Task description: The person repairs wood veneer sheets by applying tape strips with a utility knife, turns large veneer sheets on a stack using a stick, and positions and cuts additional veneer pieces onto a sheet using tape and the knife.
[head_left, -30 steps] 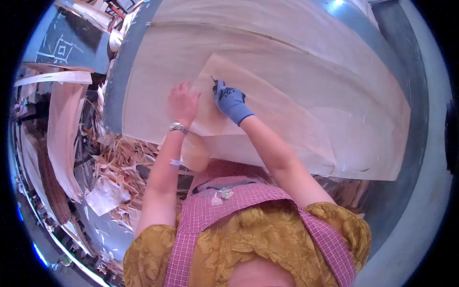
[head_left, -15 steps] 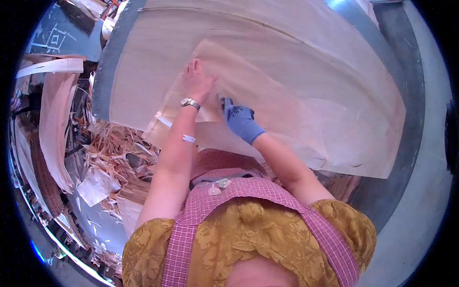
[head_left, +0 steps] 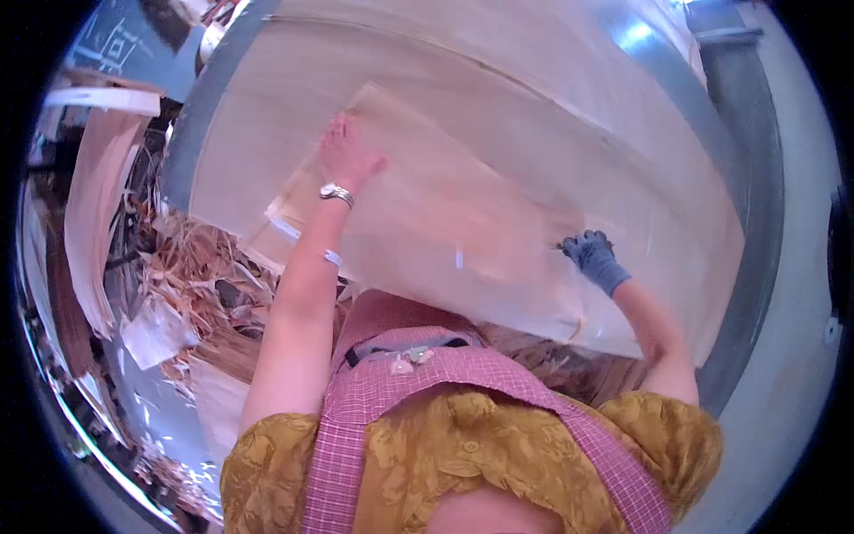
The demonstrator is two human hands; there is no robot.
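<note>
My left hand (head_left: 349,158), bare with a wristwatch (head_left: 337,193) on the wrist, lies flat with fingers spread on a narrower strip of thin wood veneer (head_left: 418,147). This strip rests slantwise on a larger veneer sheet (head_left: 614,120). Further right, my right hand (head_left: 589,254) wears a blue-grey glove with dark fingers, curled closed just over the veneer. A small dark tip pokes out left of the gloved fingers; what it belongs to is hidden and blurred.
Torn veneer scraps (head_left: 209,267) are heaped below the table's left edge. Long curved veneer pieces (head_left: 100,205) stand at far left. A dark grey table border (head_left: 761,222) runs along the right side, and a blue board (head_left: 120,44) with white marks is at upper left.
My right hand has swept right and toward me, away from my left hand, along the veneer. My left hand stays flat on the strip; the view has shifted slightly.
</note>
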